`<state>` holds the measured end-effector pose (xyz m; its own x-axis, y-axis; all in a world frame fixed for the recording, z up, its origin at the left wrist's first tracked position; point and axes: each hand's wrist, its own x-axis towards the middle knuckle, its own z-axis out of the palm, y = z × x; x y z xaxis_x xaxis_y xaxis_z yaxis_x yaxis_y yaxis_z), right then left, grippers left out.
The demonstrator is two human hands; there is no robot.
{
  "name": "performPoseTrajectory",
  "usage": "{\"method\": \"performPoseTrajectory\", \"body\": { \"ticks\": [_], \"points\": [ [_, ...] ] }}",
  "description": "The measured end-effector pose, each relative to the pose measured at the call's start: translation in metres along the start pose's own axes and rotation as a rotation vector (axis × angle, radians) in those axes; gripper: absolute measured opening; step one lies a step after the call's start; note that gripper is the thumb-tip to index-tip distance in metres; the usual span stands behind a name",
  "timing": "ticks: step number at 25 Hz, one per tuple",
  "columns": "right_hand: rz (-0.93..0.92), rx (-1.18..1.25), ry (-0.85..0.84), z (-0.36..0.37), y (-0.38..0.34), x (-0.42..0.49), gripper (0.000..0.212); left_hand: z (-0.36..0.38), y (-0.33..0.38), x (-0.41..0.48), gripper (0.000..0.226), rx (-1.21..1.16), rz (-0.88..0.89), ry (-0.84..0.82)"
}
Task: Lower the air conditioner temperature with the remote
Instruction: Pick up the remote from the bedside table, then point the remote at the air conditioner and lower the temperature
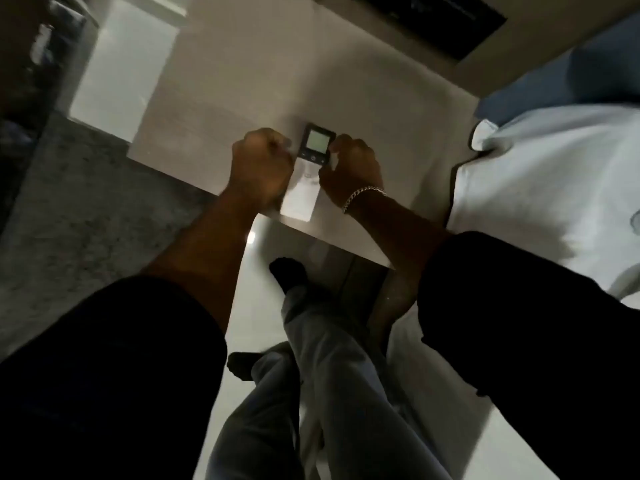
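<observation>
remote (306, 171) flanked by curled left hand (260, 168), right hand (349, 168).

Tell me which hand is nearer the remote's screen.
Right. The right hand grips the remote with fingers at the screen edge; the left hand is fisted lower, beside the body.

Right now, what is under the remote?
The remote lies on a pale table, near its front edge, between the left hand and right hand. Anything directly beneath it is hidden.
</observation>
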<state>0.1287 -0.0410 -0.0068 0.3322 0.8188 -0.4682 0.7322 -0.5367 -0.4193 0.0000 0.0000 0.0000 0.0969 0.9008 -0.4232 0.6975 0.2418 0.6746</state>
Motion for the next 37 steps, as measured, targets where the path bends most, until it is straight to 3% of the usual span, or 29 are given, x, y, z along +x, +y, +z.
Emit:
{"method": "performPoseTrajectory", "body": {
  "ticks": [5, 10, 13, 16, 19, 22, 24, 30, 37],
  "points": [
    [0.263, 0.328, 0.031, 0.047, 0.012, 0.001, 0.046, 0.048, -0.016, 0.005, 0.023, 0.08, -0.082, -0.172],
    [0.287, 0.379, -0.055, 0.059, 0.015, 0.006, 0.047, 0.05, -0.031, 0.004, 0.026, -0.32, -0.422, -0.121],
    [0.159, 0.365, -0.094, 0.048, -0.011, -0.003, 0.042, 0.022, -0.03, -0.009, 0.026, -0.515, -0.436, 0.022],
    [0.02, 0.549, -0.04, 0.017, -0.072, -0.029, 0.038, -0.04, -0.017, -0.029, 0.027, -0.717, -0.398, 0.184],
    [-0.199, 0.65, -0.02, -0.014, -0.153, -0.056, 0.033, -0.123, -0.006, -0.057, 0.027, -0.793, -0.308, 0.339],
    [-0.426, 0.748, -0.153, -0.05, -0.253, -0.109, 0.025, -0.231, 0.012, -0.105, 0.027, -0.876, -0.187, 0.532],
    [-0.527, 0.793, -0.239, -0.069, -0.302, -0.142, 0.016, -0.283, 0.027, -0.14, 0.026, -0.862, -0.11, 0.61],
    [-0.914, 0.915, -0.549, -0.142, -0.467, -0.309, 0.017, -0.478, 0.069, -0.299, 0.023, -0.73, 0.062, 1.043],
    [-1.279, 1.009, -0.647, -0.231, -0.576, -0.487, 0.01, -0.616, 0.129, -0.47, 0.023, -0.504, 0.25, 1.345]
  ]
}}
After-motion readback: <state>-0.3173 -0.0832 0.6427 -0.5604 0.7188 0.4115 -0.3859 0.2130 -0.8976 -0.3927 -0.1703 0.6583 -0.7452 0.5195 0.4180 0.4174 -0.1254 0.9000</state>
